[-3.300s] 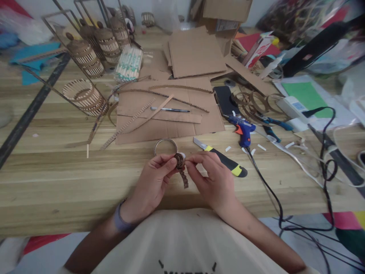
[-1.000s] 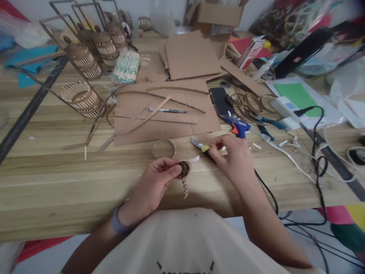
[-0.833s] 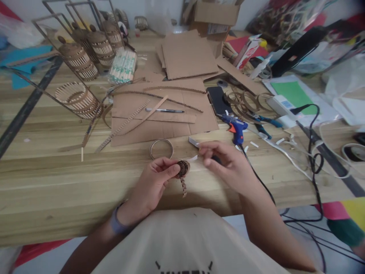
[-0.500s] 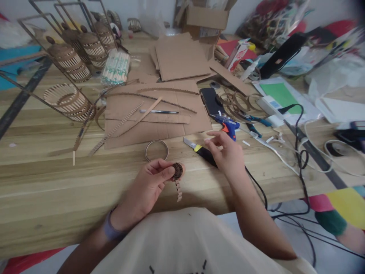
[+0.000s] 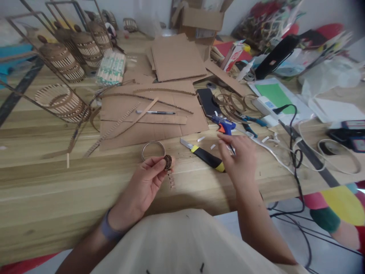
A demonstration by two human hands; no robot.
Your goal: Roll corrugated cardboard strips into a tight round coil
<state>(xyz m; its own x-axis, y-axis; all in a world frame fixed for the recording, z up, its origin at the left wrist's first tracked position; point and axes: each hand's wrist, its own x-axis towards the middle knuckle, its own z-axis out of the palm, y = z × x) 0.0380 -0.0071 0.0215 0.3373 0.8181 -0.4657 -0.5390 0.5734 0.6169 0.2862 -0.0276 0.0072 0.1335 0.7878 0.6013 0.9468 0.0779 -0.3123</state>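
Observation:
My left hand (image 5: 142,182) pinches a small, tightly rolled coil of corrugated cardboard (image 5: 167,161) just above the wooden table; the coil's loose tail (image 5: 171,180) hangs down. My right hand (image 5: 241,160) is out to the right, its fingers curled over the handle of the blue hot glue gun (image 5: 224,125), which lies on the table with its black cord running off the edge. A yellow-and-black utility knife (image 5: 203,154) lies between my hands. A thin metal ring (image 5: 153,149) lies just beyond the coil.
Flat cardboard sheets (image 5: 154,125) with cut strips and a pen (image 5: 155,112) lie ahead. A phone (image 5: 207,101) and cardboard rings (image 5: 234,101) lie beyond the glue gun. Stick baskets (image 5: 61,101) stand on a wire rack at left. A power strip (image 5: 264,104) and cables (image 5: 296,160) are at right.
My right hand let go of the coil, touched the utility knife, then moved right onto the glue gun. My left hand kept hold of the coil. The view has shifted right.

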